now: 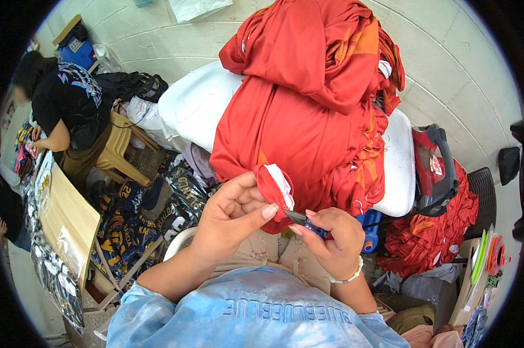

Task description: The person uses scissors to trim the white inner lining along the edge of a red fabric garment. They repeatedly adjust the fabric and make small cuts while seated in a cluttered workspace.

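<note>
My left hand [227,213] is closed on the edge of a red garment [267,187], thumb and fingers pinching it; a white inner side shows in the fold. In my right hand [336,236] is a pair of thread snips [297,217] with dark pointed blades and a blue handle. Its tip points left, right beside the pinched red edge and close to my left thumb. Whether the blades touch the cloth I cannot tell. Just beyond my hands, a large heap of red and orange shiny garments [308,139] covers much of a white tabletop [195,107].
At the left a person in a black shirt [70,98] works beside a yellow plastic chair [122,142]. Dark printed garments [128,223] lie below. More red garments [430,232] are piled at the right, near a red and black bag [433,168]. A pale block wall [447,64] stands behind.
</note>
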`<action>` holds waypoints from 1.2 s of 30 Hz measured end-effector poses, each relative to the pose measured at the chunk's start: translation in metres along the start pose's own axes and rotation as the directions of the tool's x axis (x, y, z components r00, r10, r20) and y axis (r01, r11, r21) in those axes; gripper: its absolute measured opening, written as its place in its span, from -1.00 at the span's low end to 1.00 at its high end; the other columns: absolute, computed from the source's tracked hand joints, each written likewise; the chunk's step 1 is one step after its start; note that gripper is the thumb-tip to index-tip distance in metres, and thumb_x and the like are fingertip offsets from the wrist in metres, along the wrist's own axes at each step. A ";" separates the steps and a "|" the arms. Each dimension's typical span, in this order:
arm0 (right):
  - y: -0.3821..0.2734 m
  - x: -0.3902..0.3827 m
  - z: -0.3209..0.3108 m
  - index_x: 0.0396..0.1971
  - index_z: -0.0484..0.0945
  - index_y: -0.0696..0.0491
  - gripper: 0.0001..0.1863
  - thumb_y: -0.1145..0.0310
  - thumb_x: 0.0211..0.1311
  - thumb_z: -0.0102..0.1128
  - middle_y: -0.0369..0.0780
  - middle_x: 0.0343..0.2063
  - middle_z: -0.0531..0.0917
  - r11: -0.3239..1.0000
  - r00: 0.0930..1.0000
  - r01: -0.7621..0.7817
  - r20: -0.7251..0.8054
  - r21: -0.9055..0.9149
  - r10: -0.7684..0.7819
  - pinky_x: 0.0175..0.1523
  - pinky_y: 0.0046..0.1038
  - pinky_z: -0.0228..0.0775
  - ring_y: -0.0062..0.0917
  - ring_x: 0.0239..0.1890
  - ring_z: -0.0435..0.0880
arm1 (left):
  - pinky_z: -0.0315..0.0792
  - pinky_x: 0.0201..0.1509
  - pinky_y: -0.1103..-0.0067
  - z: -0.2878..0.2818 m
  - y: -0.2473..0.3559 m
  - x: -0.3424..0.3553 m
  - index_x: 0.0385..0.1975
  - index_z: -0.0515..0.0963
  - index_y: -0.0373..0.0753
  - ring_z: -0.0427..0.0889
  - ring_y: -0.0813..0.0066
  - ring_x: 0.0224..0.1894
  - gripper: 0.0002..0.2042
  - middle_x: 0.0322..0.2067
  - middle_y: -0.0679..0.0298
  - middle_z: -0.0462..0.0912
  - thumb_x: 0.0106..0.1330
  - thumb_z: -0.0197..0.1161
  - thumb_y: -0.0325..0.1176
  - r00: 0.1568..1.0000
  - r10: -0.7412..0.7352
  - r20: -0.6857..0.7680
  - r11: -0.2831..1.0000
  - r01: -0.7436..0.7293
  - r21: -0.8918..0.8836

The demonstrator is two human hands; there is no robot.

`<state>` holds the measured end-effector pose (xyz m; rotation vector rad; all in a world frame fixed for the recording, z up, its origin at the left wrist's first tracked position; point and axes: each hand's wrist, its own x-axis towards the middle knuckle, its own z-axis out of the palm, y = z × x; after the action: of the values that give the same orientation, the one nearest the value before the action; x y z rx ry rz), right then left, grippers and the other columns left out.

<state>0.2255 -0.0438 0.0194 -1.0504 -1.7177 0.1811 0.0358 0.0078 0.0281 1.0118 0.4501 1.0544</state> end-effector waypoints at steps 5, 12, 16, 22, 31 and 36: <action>-0.004 -0.001 -0.001 -0.37 0.53 0.18 -0.64 0.48 -0.19 0.52 -0.19 -0.59 0.59 0.977 0.982 -0.170 -0.061 0.132 0.179 -0.51 -0.60 0.35 -0.57 -0.60 0.57 | 0.40 0.14 0.50 -0.001 0.001 0.001 0.14 0.27 -0.37 0.55 0.43 0.02 -0.55 -0.02 0.12 0.54 0.23 0.16 -0.64 1.000 -0.016 -0.023 0.992 0.013 -0.124; -0.004 0.001 0.005 -0.31 0.54 0.19 -0.62 0.48 -0.17 0.51 -0.21 -0.56 0.59 0.963 0.984 -0.172 -0.017 0.207 0.180 -0.45 -0.63 0.35 -0.62 -0.55 0.56 | 0.37 0.15 0.50 0.001 0.000 0.001 0.13 0.29 -0.35 0.53 0.45 0.03 -0.55 -0.04 0.14 0.55 0.23 0.18 -0.62 1.000 -0.019 -0.021 0.994 0.017 -0.109; -0.003 -0.001 0.009 -0.33 0.54 0.19 -0.63 0.48 -0.17 0.51 -0.19 -0.53 0.60 0.963 0.986 -0.158 -0.020 0.219 0.167 -0.43 -0.62 0.37 -0.61 -0.54 0.57 | 0.37 0.15 0.51 0.001 0.001 0.001 0.13 0.29 -0.35 0.53 0.46 0.03 -0.56 -0.04 0.15 0.55 0.23 0.17 -0.62 1.000 -0.026 -0.002 0.995 0.026 -0.098; -0.001 -0.005 0.008 -0.30 0.53 0.17 -0.58 0.43 -0.20 0.54 -0.17 -0.37 0.62 0.955 0.981 -0.194 0.025 0.224 0.193 -0.35 -0.60 0.39 -0.62 -0.47 0.57 | 0.36 0.15 0.52 0.001 0.001 0.001 0.13 0.29 -0.36 0.53 0.46 0.03 -0.57 -0.04 0.16 0.54 0.24 0.15 -0.63 0.999 -0.037 0.019 0.993 0.039 -0.110; 0.004 -0.007 0.007 -0.33 0.55 0.17 -0.64 0.45 -0.17 0.51 -0.17 -0.40 0.63 0.974 0.989 -0.149 -0.001 0.170 0.151 -0.37 -0.60 0.38 -0.60 -0.46 0.58 | 0.37 0.15 0.52 0.003 0.001 0.000 0.14 0.28 -0.36 0.53 0.46 0.03 -0.56 -0.03 0.15 0.54 0.24 0.16 -0.63 0.999 -0.052 -0.003 0.995 0.051 -0.089; 0.003 -0.010 0.010 -0.32 0.50 0.17 -0.68 0.45 -0.06 0.45 -0.19 -0.46 0.60 0.915 0.962 -0.250 -0.026 0.316 0.272 -0.34 -0.59 0.40 -0.59 -0.48 0.56 | 0.38 0.13 0.53 0.003 0.001 0.001 0.14 0.28 -0.36 0.53 0.48 0.02 -0.55 -0.04 0.16 0.55 0.24 0.17 -0.62 0.999 -0.051 -0.003 0.995 0.050 -0.091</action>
<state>0.2195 -0.0454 0.0065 -1.0324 -1.4241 0.5620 0.0374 0.0073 0.0305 0.9123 0.4264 1.0240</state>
